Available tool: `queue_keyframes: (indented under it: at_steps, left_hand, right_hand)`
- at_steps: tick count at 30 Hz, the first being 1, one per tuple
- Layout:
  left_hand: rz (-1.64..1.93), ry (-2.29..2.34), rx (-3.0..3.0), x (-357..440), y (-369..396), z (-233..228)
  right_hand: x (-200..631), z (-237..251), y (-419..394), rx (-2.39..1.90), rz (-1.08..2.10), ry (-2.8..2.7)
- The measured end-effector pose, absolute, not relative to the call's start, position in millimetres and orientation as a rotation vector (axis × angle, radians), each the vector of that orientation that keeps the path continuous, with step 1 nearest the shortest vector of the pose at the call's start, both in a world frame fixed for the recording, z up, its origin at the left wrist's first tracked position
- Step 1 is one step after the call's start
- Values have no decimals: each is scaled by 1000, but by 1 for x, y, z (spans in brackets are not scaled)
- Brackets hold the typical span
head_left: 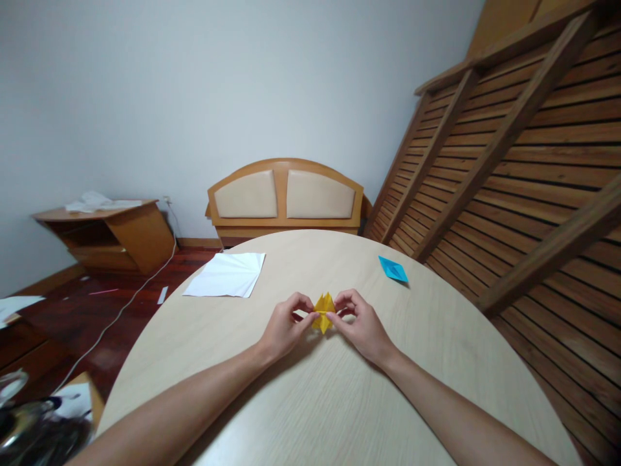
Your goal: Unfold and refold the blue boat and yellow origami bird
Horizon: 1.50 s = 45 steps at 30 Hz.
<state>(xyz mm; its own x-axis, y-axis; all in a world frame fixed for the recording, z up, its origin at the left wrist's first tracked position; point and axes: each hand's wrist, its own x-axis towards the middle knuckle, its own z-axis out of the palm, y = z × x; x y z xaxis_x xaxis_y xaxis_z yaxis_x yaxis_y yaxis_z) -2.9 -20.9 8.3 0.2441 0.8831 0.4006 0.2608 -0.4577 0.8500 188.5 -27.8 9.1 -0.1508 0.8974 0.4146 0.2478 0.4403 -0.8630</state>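
Note:
A small yellow folded paper point(323, 313) with pointed tips is held between my two hands, just above the middle of the round table. My left hand point(290, 323) pinches its left side between thumb and fingers. On the opposite side, my right hand point(359, 321) grips it the same way, thumb toward me. Points of the paper stick up between the hands and one points down. Its back face is hidden. Beyond my right hand, a blue folded paper point(393, 269) lies on the table.
White paper sheets point(228, 274) lie at the left of the pale round table point(310, 414). A headboard point(284, 194) stands behind it against the wall. Wooden slats point(490, 162) lean at the right. A low cabinet point(130, 243) and a white cable point(130, 302) are on the left.

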Motion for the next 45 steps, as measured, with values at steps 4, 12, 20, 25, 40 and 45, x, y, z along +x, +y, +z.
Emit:
queue_keyframes:
  at_steps: [4, 12, 20, 25, 40, 45]
  left_hand:
    - [1208, 1034, 1874, -4, -22, 8]
    - [1143, 998, 1955, -7, -23, 11]
    - [1184, 972, 2022, -10, -22, 4]
    - [1165, 959, 2050, -10, -22, 6]
    - [1135, 894, 2077, -11, -18, 6]
    - [1153, 864, 2098, -11, -18, 7]
  right_hand:
    - [188, 10, -29, -966, 715, -1681]
    - [189, 11, -30, -938, 681, -1713]
    - [189, 8, -29, -932, 692, -1721]
    - [190, 9, -30, -930, 685, -1736]
    - [192, 13, -29, -816, 611, -1796]
    - [193, 14, -28, -788, 506, -1796]
